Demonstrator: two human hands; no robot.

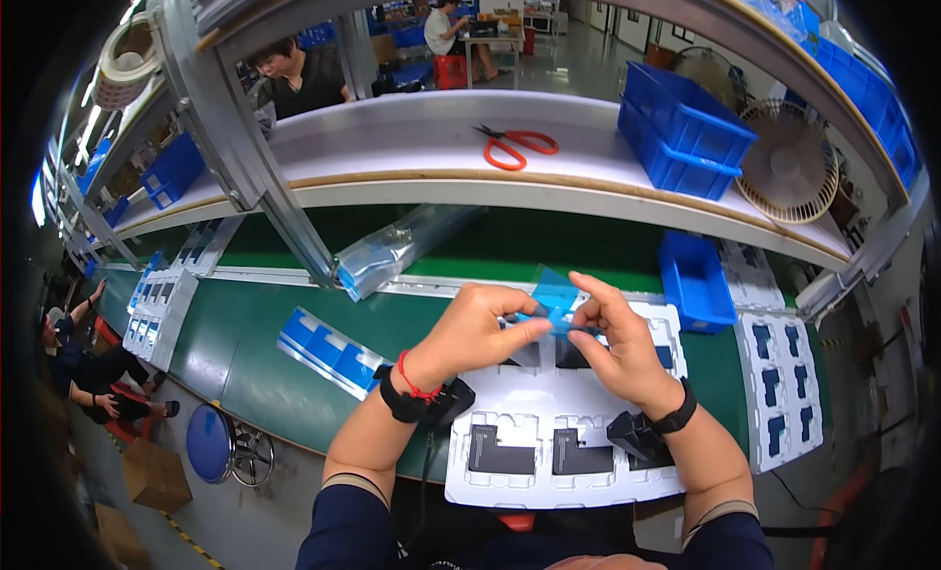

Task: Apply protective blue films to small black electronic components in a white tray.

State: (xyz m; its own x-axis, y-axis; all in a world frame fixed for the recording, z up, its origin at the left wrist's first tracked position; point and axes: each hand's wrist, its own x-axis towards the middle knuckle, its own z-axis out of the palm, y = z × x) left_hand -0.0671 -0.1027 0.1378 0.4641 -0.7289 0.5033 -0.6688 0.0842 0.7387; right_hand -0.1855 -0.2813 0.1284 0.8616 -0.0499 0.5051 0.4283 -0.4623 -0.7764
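Note:
My left hand (487, 322) and my right hand (619, 346) meet over a white moulded tray, both pinching a small piece of clear blue film (557, 294). The film stands up between my fingertips; its lower part is hidden by them. Beneath my hands, the white tray (569, 494) holds several flat black battery-like pieces (502, 452) in its pockets. On the green bench to the left lies a strip of blue film pieces (328, 346) on a pale backing. Each of my wrists wears a black band, with a dark boxy device next to it.
A blue bin (698, 284) stands behind the tray, beside another white tray (781, 389) on the right. A clear plastic roll (397, 248) lies at the bench's back. Red-handled scissors (518, 147) and stacked blue bins (676, 129) sit on the shelf above. Other people are farther off.

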